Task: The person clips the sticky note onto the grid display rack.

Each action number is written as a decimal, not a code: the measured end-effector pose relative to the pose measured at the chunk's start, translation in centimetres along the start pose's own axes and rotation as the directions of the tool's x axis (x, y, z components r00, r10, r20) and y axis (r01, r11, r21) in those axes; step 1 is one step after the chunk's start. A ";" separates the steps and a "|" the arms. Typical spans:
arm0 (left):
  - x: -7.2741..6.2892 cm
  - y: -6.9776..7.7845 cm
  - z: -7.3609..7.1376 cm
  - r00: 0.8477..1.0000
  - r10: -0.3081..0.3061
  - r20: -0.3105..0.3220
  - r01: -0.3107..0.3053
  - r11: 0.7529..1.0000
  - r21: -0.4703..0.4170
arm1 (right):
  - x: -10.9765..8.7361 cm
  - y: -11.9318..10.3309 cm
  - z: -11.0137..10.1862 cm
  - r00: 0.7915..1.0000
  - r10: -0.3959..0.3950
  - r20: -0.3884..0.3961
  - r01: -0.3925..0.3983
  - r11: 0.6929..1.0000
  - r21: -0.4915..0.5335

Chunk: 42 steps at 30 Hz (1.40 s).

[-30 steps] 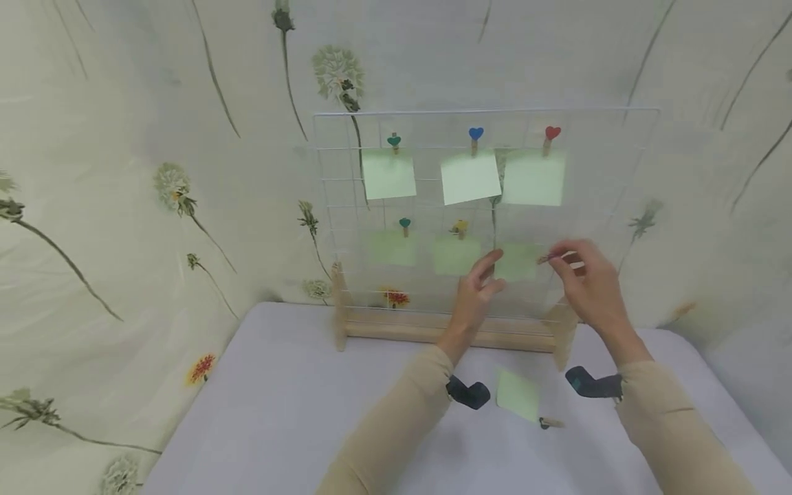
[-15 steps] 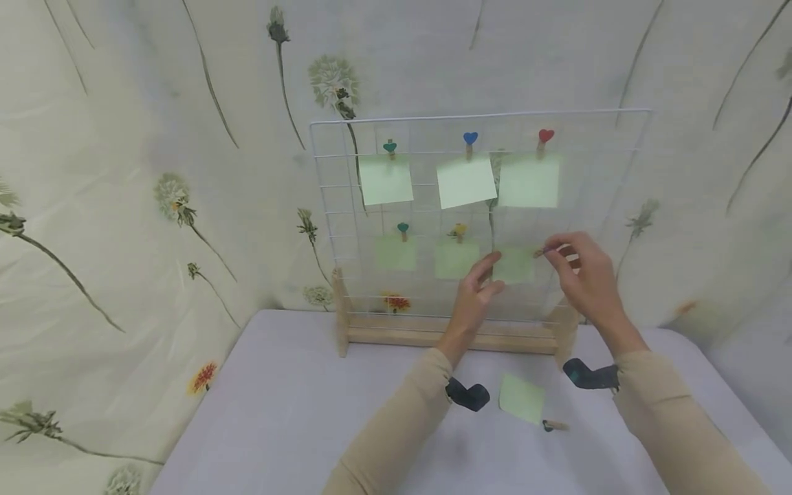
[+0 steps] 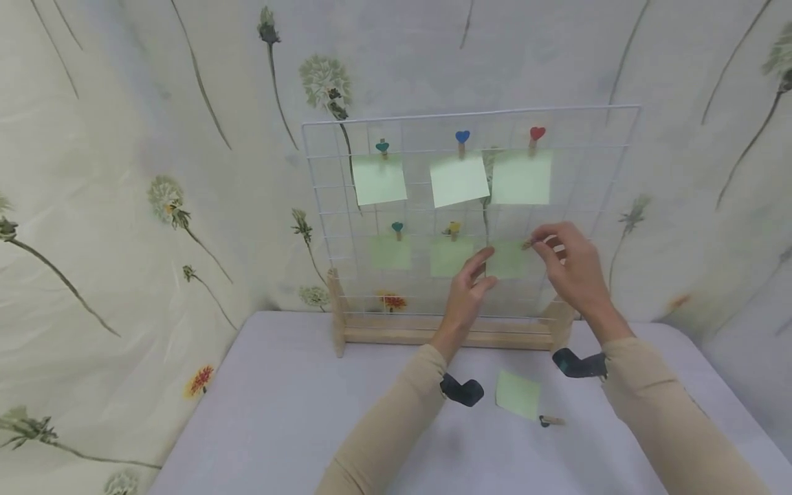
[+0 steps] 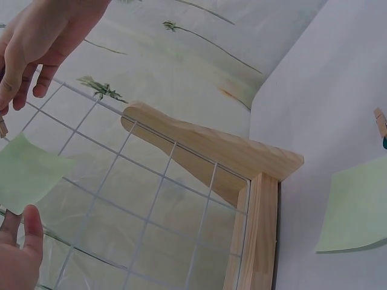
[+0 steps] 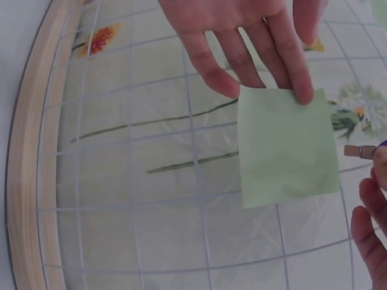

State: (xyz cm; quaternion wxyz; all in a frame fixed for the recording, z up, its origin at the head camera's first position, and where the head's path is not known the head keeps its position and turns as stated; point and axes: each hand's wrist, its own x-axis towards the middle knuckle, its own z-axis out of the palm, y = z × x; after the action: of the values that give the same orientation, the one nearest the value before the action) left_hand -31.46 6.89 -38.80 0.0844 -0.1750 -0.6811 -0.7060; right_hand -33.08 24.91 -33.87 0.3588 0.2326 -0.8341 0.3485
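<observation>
My left hand [image 3: 465, 292] reaches up to the lower right of the white wire grid [image 3: 575, 165]. Its straight fingers lie at the edge of a pale green paper note [image 5: 290, 151], one fingertip overlapping the front; the thumb is apart. To the right, my right hand [image 3: 575, 265] pinches a small wooden clothespin [image 5: 360, 151] with a purple bit at its end. The clothespin's tip points toward the note, level with its upper edge. In the left wrist view the note [image 4: 30, 172] curls slightly in front of the wires.
Several notes hang from heart clothespins, among them a blue one [image 3: 462, 137] and a red one [image 3: 537, 133]. Wooden feet [image 3: 336, 313] support the grid. A loose green note [image 3: 518, 394] and clothespin [image 3: 552, 421] lie on the white table [image 3: 278, 412].
My right hand with the clothespin has moved slightly up and left, closer to the note's upper edge. The left hand stays at the note; the head view has shifted a little.
</observation>
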 end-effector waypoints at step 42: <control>0.5 -0.1 0.0 1.000 -0.009 -0.001 0.009 1.000 0.010 | 2.2 -0.3 1.7 0.997 -0.053 -0.050 0.049 0.995 -0.081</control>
State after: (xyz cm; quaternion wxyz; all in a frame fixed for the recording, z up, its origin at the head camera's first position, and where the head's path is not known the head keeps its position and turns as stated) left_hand -32.00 6.94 -38.74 0.0823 -0.1713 -0.6854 -0.7029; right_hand -35.06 23.13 -32.93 0.3981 0.2303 -0.8316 0.3114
